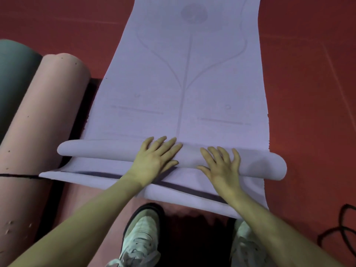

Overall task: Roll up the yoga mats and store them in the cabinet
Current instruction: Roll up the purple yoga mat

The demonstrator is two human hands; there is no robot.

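Red padded flooring (pixel 308 74) fills the view, running from nine o'clock round to three o'clock behind everything else. At the far nine o'clock edge lies a rolled dark grey-green foam mat (pixel 13 74), and touching its right side a rolled dusty-pink foam mat (pixel 44 116) pocked with small dents, a thin black strap (pixel 19 175) crossing it low down. A dark gap separates this pink roll from the long lilac yoga mat (pixel 185 83), printed with faint curved alignment lines, which stretches from the centre up to twelve o'clock. Its near end is turned over into a low, loose roll (pixel 107 149) lying crosswise at the centre, with a dark purple underside showing along the folded edge below it. The left hand (pixel 154 160) rests flat on that roll, fingers straight and spread, gripping nothing. Just to its right, the right hand (pixel 221 166) presses the roll the same way, fingers splayed, palm down. The two hands are near each other but apart. Beneath the lilac mat's near edge, a flat pink mat (pixel 107 205) lies on the floor. At six o'clock stand two pale sneakers (pixel 142 237), the left one with a dark toe rim. At four o'clock a looped black cord (pixel 342 228) lies on the floor, apart from the mat.
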